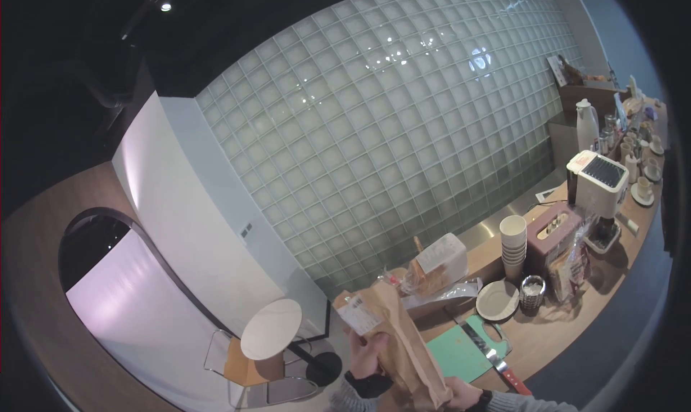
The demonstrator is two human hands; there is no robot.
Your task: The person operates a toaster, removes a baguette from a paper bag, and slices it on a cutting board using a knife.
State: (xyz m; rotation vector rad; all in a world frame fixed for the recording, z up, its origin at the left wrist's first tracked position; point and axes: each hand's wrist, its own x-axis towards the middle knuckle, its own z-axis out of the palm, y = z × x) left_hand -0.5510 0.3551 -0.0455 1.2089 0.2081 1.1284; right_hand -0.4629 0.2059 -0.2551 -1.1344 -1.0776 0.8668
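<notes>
A brown paper bag (407, 343) with a white label (360, 312) is held tilted in front of me. My left hand (367, 353) is closed on its left side, with the thumb across the front. Lower down, my right hand (462, 393) grips the bag's right edge near the bottom. What the bag contains is hidden. To its right, a green cutting board (461, 353) lies on the wooden counter (536, 343). Across the board rests a long knife (479, 340) with a red handle, which points toward my right forearm.
Behind the board are a plate (497, 300), a metal cup (532, 293), stacked paper cups (512, 232) and a bagged loaf (437, 264). A pink toaster (553, 232), a white machine (599, 178) and a white jug (586, 127) stand farther along. A round table (272, 329) is at left.
</notes>
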